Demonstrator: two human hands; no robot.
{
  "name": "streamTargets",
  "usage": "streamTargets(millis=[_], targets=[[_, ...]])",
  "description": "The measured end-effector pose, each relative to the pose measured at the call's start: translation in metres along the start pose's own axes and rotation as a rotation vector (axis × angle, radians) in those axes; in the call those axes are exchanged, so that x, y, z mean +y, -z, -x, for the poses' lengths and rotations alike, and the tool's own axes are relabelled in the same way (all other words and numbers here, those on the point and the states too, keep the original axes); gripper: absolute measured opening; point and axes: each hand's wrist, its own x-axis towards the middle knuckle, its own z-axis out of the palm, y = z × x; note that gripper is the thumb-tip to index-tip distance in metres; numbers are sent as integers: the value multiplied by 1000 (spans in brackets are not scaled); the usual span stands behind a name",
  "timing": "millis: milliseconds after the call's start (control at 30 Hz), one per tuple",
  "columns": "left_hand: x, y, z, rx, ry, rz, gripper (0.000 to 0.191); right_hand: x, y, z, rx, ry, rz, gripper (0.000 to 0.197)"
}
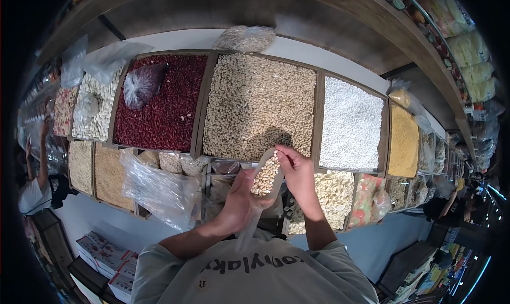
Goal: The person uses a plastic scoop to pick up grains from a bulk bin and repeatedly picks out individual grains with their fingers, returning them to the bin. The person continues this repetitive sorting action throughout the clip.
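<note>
My left hand (238, 202) and my right hand (298, 172) hold a translucent plastic pouch or scoop between them; which of the two cannot be told. Pale beige beans (265, 178) lie in its opening. The left hand wraps around its lower left side, while the right thumb and fingers pinch its upper rim. A clear plastic tail (250, 228) hangs below, towards my shirt. Just beyond both hands is a wooden bin (318, 116) of similar pale beans (259, 100), and a shadow falls on its near edge.
Dark red kidney beans (175, 88) fill the bin to the left, with a tied bag (141, 86) on top. White grains (350, 122) are on the right. Clear plastic sheeting (159, 192) overhangs the lower bins. A wooden shelf edge (358, 17) arches above. Other people (38, 190) stand at far left and right.
</note>
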Motion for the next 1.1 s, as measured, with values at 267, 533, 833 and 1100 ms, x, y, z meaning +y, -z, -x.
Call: streamTargets(millis=[267,533,833,1100], targets=[[1,4,0,6,-28,-65,40,-12,-3,4,165,351,335,15],[1,-7,-17,-145,-102,-114,37,-3,64,-22,314,141,315,17],[6,-36,-18,-218,75,61,32,15,87,-20,-42,-72,-177,30],[-5,-22,-25,-202,85,11,36,-1,72,-24,-76,246,191,25]])
